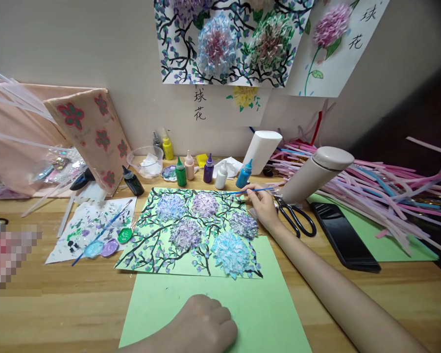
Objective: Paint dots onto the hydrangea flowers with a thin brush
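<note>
My right hand (263,208) is closed around a thin blue paintbrush (257,190), above the far right corner of a painting. The painting (202,235) has black branches, small green and purple leaves, and several raised fluffy flowers in purple, blue and white. At its near right sits the light blue flower (232,252). My left hand (202,323) rests as a fist on a light green sheet (161,304) in front of the painting; nothing sticks out of it.
Paint bottles (181,172) line the painting's far edge. Left lies a stained paper (84,220) with another brush (103,233) and paint dishes (110,247). On the right are black scissors (297,215), a phone (345,235), a fallen-looking tumbler (312,171) and pink strips (382,196).
</note>
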Demonstrator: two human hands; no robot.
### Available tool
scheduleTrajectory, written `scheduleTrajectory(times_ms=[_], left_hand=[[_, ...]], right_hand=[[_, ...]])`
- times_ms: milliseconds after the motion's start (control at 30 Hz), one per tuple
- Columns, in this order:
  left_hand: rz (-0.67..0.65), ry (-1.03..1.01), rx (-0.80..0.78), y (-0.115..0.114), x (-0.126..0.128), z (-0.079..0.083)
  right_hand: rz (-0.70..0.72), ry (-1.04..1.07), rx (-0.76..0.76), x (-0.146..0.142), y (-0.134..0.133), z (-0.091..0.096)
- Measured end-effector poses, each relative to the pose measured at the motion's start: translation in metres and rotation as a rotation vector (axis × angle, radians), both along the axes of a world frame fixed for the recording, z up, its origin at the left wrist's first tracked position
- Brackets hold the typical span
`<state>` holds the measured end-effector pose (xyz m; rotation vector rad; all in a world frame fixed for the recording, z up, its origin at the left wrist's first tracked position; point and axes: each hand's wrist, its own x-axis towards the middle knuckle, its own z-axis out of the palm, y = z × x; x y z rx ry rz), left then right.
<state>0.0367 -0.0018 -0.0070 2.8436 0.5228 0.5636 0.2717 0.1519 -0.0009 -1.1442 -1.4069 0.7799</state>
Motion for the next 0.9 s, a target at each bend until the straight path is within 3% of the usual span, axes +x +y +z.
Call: scheduleTrajectory(times_ms=[300,533,900], left_hand=[[-0.001,0.002,0.006,-0.0003,-0.0006,-0.0003],[-0.004,0.007,-0.003,0.0002,-0.001,0.0024],[-0.019,0.074,-0.013,0.0006,-0.001,0.0008]], right_hand=[[-0.062,0.005,0.035,0.0026,0.0015,-0.0032],[-0.137,0.147,0.081,0.0046,-0.0004,-0.0019],[-0.168,0.137,0.04,0.007,0.0019,-0.0075]])
